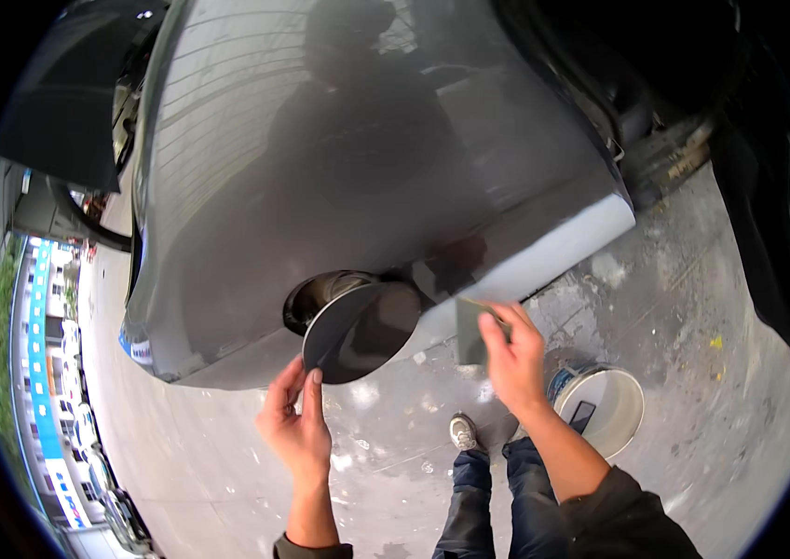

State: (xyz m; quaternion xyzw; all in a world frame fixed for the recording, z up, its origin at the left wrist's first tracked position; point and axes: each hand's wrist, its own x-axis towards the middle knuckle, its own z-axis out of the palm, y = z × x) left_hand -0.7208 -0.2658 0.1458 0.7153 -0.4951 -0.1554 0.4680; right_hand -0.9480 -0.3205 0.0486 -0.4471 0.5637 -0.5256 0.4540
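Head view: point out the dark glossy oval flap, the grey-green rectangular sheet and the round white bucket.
Dark glossy oval flap (365, 332), head view: middle of its face.
Grey-green rectangular sheet (469, 334), head view: its flat face.
Round white bucket (623, 401), head view: inner right wall.

The left hand (297, 417) is pinching the open fuel-filler flap (364, 334) at its edge; the right hand (517, 365) is holding a grey-green sheet (469, 334).
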